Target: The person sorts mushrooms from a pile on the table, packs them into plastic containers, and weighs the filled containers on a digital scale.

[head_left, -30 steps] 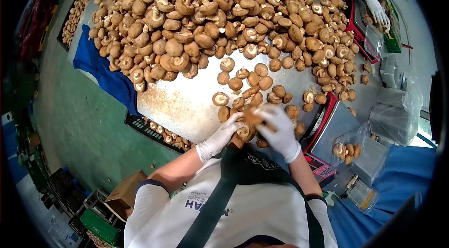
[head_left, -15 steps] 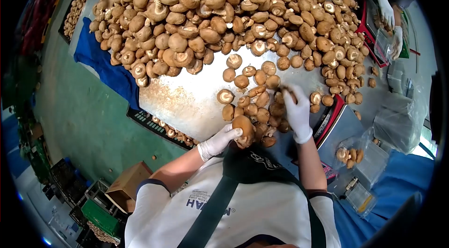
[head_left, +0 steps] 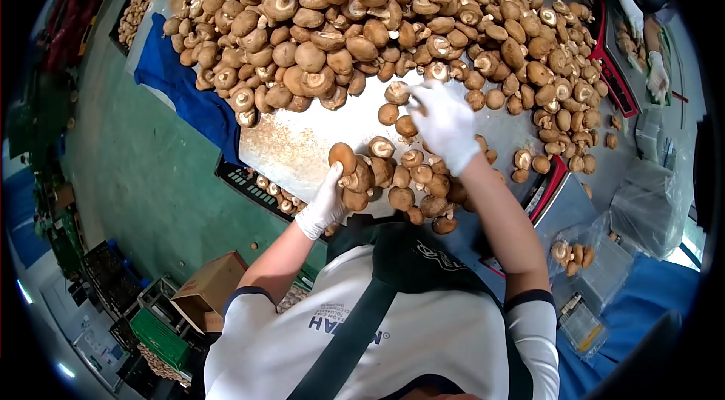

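White-gloved L hand (head_left: 323, 204) low, grip holding mushrooms (head_left: 357, 178); R hand (head_left: 445, 128) fwd, can't tell grip.

Single head-worn view, forward and down over both hands.

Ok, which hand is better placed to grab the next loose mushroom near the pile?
Probably the right hand: its fingers are right by the loose mushrooms, while the left hand is busy gripping mushrooms.
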A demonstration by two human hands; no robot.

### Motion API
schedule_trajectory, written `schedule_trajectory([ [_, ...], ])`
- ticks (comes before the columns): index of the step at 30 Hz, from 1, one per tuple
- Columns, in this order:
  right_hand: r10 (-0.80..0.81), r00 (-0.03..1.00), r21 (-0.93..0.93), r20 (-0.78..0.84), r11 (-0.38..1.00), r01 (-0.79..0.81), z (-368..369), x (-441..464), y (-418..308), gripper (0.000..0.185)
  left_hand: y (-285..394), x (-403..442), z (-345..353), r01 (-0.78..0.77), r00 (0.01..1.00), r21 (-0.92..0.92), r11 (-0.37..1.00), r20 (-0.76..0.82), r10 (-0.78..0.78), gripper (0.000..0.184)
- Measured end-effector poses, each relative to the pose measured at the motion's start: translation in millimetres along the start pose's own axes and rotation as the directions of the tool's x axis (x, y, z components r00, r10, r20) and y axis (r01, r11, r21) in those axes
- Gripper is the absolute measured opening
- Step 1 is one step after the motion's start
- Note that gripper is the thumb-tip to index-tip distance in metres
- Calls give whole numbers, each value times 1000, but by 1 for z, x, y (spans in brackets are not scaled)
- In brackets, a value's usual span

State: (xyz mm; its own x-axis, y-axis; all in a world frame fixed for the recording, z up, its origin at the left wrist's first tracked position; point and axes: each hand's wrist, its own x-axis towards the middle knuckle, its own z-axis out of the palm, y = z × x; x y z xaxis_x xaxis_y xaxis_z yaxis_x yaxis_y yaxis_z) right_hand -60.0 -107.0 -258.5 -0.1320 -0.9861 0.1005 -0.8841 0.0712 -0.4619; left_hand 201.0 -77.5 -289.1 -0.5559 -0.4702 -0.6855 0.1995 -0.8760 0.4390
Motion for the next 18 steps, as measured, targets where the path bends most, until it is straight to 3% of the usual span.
schedule_trajectory([
  [1, -50, 997, -117, 61, 992, 57, 16, 8, -1, 31, 2, 1, 3, -14, 1000, -2, 1000, -28, 14, 72],
  [3, 35, 992, 8, 124, 999, -37, 44, 20, 12, 34, 3, 4, 2, -50, 998, 31, 998, -38, 51, 70],
  [4, 34, 997, 88, 68, 995, -40, 48, 20, 21, 35, 1, 7, -2, -75, 997, 41, 996, -17, 75, 71],
  [5, 120, 986, 179, 113, 974, -139, 39, 19, 17, 32, 5, 8, 2, -99, 995, 48, 994, 4, 99, 71],
  [6, 206, 969, 473, 135, 846, -246, 43, 12, 22, 31, 7, 8, 6, -113, 993, 33, 993, -24, 114, 71],
  [7, 281, 943, 712, 179, 625, -321, 44, 4, 29, 31, 9, 9, 12, -112, 993, -19, 994, -29, 111, 70],
  [8, 313, 881, 752, 354, 466, -467, 10, 0, 20, 32, 16, 8, 23, -108, 994, -72, 992, -33, 106, 69],
  [9, 230, 872, 798, 433, 353, -489, -4, -11, 27, 31, 21, 8, 32, -101, 995, -124, 987, -37, 98, 68],
  [12, 206, 869, 892, 450, -56, -449, -31, -45, 24, 32, 32, 6, 59, -87, 995, -139, 986, 38, 93, 69],
  [13, 213, 870, 895, 444, -69, -440, -37, -59, 24, 36, 34, 5, 67, -87, 994, -135, 987, 58, 96, 69],
  [14, 242, 892, 915, 382, 37, -402, -38, -64, 22, 39, 33, 9, 68, -91, 992, -106, 990, 78, 100, 70],
  [16, 207, 861, 835, 464, -425, -348, -52, -85, 16, 47, 29, 12, 73, -65, 983, -134, 989, 159, 86, 72],
  [18, 201, 931, 943, 306, -198, -267, -50, -110, 17, 45, 27, 8, 82, -35, 969, -143, 989, 236, 68, 72],
])
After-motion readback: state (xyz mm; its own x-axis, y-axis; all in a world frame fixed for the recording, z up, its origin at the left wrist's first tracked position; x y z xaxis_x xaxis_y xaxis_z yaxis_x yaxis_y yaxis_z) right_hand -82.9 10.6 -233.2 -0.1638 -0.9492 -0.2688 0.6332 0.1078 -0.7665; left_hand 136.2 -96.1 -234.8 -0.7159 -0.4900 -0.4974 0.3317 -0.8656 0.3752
